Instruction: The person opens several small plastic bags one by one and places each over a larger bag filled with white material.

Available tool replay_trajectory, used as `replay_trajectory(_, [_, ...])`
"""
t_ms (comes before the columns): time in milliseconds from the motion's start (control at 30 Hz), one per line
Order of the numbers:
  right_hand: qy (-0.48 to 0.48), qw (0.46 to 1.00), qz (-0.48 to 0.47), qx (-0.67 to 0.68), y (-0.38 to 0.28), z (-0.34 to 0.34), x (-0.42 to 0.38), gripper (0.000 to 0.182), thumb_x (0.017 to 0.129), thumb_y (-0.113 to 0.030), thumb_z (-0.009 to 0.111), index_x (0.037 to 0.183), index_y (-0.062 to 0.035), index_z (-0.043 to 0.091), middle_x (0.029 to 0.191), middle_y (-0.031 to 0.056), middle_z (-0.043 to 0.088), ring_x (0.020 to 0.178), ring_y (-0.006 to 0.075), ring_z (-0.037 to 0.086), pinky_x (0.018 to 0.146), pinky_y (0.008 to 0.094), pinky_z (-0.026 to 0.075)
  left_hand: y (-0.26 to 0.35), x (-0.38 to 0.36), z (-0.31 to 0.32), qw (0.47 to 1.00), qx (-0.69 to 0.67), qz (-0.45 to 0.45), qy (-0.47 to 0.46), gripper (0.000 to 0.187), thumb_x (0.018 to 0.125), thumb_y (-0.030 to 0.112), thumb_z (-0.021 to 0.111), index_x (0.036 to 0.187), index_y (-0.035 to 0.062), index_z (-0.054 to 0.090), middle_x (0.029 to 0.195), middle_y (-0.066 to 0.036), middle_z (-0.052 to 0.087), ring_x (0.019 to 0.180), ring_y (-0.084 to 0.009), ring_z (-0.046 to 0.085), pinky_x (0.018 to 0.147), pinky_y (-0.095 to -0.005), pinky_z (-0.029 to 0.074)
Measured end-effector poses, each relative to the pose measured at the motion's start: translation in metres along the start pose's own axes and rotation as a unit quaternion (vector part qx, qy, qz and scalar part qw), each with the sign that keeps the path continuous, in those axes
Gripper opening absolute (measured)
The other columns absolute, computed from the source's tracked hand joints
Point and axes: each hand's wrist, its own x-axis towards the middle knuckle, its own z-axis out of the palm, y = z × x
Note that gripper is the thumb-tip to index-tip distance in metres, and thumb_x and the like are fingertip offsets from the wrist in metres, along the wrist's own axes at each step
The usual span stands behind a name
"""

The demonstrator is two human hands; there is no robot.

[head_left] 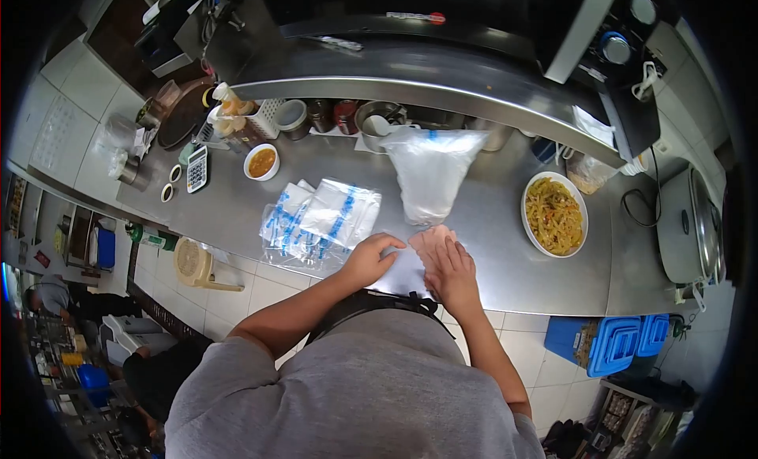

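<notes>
My right hand lies with fingers stretched out on a crumpled pale pink sheet, paper or cloth, at the counter's front edge. To its left, my left hand is empty, its fingers loosely curved and the thumb apart. A white sheet shows between the two hands. Just beyond the pink sheet stands a filled, whitish plastic bag, its contents blurred by the plastic. Flat clear plastic bags with blue print lie in a pile beside my left hand.
On the steel counter, a white bowl of noodles stands right and a small bowl of orange-brown sauce left, near a calculator. A steel shelf overhangs the back. A large lidded pot stands far right.
</notes>
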Motion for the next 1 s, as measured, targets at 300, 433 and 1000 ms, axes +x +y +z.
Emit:
replay_trajectory(300, [0.193, 0.976, -0.033, -0.094, 0.003, 0.065, 0.032, 0.019, 0.073, -0.008, 0.065, 0.092, -0.0074, 0.061, 0.105, 0.0117, 0.06, 0.105, 0.0304, 0.053, 0.091, 0.0455, 0.037, -0.055, -0.04, -0.108, 0.993, -0.007, -0.076, 0.092, 0.019, 0.082, 0.006, 0.062, 0.101, 0.0065, 0.065, 0.101, -0.013, 0.065, 0.096, -0.0306, 0.062, 0.081, -0.0362, 0.049])
replay_trajectory(433, [0.156, 0.978, -0.135, -0.043, -0.09, 0.089, 0.077, 0.03, 0.076, -0.009, 0.068, 0.105, -0.0064, 0.061, 0.118, 0.0134, 0.055, 0.111, 0.0338, 0.05, 0.097, 0.0472, 0.036, -0.084, -0.051, -0.147, 0.989, 0.012, -0.068, 0.129, 0.02, 0.082, 0.005, 0.062, 0.101, 0.0063, 0.065, 0.102, -0.014, 0.065, 0.097, -0.0312, 0.061, 0.083, -0.0361, 0.048])
replay_trajectory(1000, [0.07, 0.968, 0.191, 0.149, -0.169, 0.117, 0.109, 0.029, 0.071, -0.003, 0.074, 0.097, -0.0023, 0.059, 0.082, 0.0119, 0.064, 0.071, 0.0244, 0.061, 0.067, 0.0331, 0.049, -0.126, 0.013, -0.176, 0.996, 0.004, 0.027, -0.081, 0.091, 0.065, 0.014, 0.08, 0.142, 0.0092, 0.033, 0.128, -0.015, 0.051, 0.122, -0.0341, 0.045, 0.108, -0.0411, 0.03])
